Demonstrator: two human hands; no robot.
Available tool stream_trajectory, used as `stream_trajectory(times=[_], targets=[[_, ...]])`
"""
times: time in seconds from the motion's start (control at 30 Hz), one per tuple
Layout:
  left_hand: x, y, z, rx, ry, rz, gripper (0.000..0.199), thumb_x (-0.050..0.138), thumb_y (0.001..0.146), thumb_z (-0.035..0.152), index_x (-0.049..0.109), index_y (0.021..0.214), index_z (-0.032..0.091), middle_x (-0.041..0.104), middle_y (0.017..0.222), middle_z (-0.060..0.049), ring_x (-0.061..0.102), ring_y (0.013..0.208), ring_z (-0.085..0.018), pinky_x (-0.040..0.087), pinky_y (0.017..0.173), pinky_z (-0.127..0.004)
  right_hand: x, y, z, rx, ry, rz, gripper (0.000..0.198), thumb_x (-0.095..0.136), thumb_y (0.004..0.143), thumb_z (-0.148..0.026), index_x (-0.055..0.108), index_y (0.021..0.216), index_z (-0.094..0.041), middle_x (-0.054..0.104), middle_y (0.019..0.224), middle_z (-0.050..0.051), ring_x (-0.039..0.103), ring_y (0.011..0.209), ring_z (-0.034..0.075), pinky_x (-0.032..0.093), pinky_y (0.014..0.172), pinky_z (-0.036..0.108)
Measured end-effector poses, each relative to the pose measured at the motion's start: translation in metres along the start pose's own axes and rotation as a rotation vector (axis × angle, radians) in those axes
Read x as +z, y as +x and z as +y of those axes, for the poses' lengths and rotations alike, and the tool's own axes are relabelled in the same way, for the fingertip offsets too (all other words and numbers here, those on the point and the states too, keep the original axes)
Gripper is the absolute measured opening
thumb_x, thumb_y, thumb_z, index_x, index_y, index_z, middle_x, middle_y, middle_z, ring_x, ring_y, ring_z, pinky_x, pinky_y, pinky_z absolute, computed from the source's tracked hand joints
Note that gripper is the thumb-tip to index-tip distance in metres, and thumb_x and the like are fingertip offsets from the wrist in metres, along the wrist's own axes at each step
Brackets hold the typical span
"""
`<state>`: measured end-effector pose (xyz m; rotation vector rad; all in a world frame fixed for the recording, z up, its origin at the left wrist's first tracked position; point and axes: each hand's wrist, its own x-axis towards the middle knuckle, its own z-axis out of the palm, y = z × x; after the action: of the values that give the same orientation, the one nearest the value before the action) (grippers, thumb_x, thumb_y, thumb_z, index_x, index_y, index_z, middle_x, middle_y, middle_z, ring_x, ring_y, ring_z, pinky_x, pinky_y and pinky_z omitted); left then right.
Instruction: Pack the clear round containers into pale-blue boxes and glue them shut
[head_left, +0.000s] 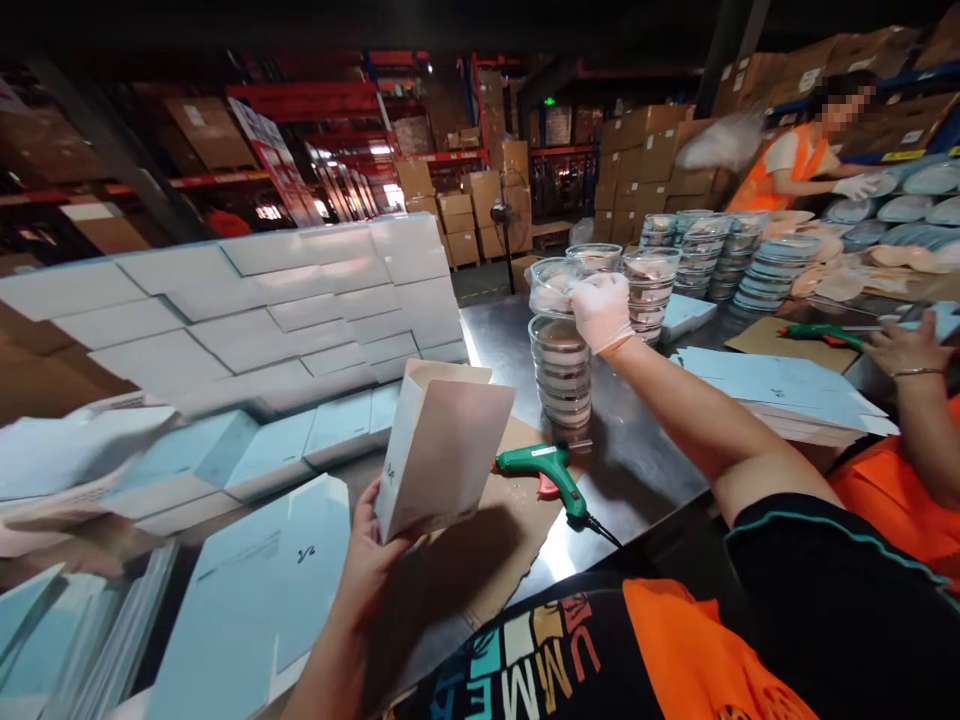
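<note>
Left hand [367, 560], bare, near and low, grasps an open-topped pale carton [442, 445] by its lower corner, holding it upright above a sheet of brown cardboard [510, 540] that lies on the steel table [645, 470]. Far left of the carton, stacks of flattened pale-blue cartons [247, 320] rise in a wall, with more flat ones [255, 590] lying near me. Just right of the carton, a green glue gun [551, 470] rests on the cardboard's edge, its cord trailing toward me. My right hand [600, 312], in a white glove, reaches far across the table and closes over a clear lidded dish [551, 288] at the top of a stack of dishes [562, 385]. Further stacks of dishes [705, 255] stand to the far right. Right of these, flat blue sheets [780, 385] lie piled, and a co-worker's bare hand [904, 350] rests beside a second glue gun [821, 333]. Another person in an orange vest [787, 160] works at the far right.
</note>
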<state>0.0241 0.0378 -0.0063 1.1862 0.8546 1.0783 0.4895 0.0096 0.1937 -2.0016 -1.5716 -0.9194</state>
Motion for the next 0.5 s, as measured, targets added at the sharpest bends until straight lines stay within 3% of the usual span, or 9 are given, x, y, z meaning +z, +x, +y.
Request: stream_trajectory(times=[0.17,0.3,0.37,0.43,0.5], targets=[[0.001,0.004,-0.006,-0.035,-0.061,-0.015,0.117,0.107,0.056,0.031,0.046,0.156,0.028,0.074,0.110,-0.002,0.073,0.096,-0.020,0.059,0.089,-0.028,-0.019,0.012,-0.009,0.121,0.055,0.082,0.015,0.061,0.100,-0.014,0.076,0.101,-0.013,0.075,0.109,0.016,0.061,0.119,0.033,0.045,0.110,0.051],[0.005,0.002,-0.008,-0.089,-0.110,-0.018,0.126,0.109,0.053,0.030,0.041,0.159,0.029,0.075,0.114,-0.003,0.073,0.097,-0.020,0.059,0.089,-0.028,-0.064,-0.005,-0.030,0.082,0.387,0.337,0.015,0.063,0.104,-0.027,0.075,0.099,-0.018,0.075,0.107,0.009,0.064,0.115,0.028,0.050,0.109,0.045],[0.005,-0.001,-0.009,-0.095,-0.128,-0.020,0.128,0.110,0.052,0.034,0.041,0.159,0.030,0.075,0.115,-0.004,0.074,0.099,-0.022,0.060,0.089,-0.030,-0.092,-0.025,-0.048,0.039,0.657,0.371,0.022,0.062,0.107,-0.036,0.074,0.098,-0.020,0.073,0.101,0.005,0.067,0.104,0.023,0.055,0.101,0.041],[0.003,-0.005,-0.013,-0.086,-0.106,-0.045,0.126,0.108,0.053,0.038,0.040,0.159,0.030,0.074,0.117,-0.005,0.074,0.098,-0.025,0.061,0.086,-0.032,-0.117,-0.046,-0.068,0.002,1.010,0.208,0.029,0.071,0.104,-0.048,0.076,0.097,-0.021,0.073,0.095,0.002,0.068,0.091,0.020,0.058,0.091,0.037],[0.000,-0.009,-0.021,-0.087,-0.042,-0.098,0.124,0.107,0.053,0.039,0.042,0.157,0.031,0.074,0.121,-0.006,0.074,0.097,-0.026,0.061,0.084,-0.033,-0.133,-0.064,-0.088,-0.041,1.225,0.021,0.038,0.079,0.098,-0.058,0.078,0.094,-0.020,0.075,0.095,0.003,0.070,0.090,0.020,0.060,0.086,0.035]])
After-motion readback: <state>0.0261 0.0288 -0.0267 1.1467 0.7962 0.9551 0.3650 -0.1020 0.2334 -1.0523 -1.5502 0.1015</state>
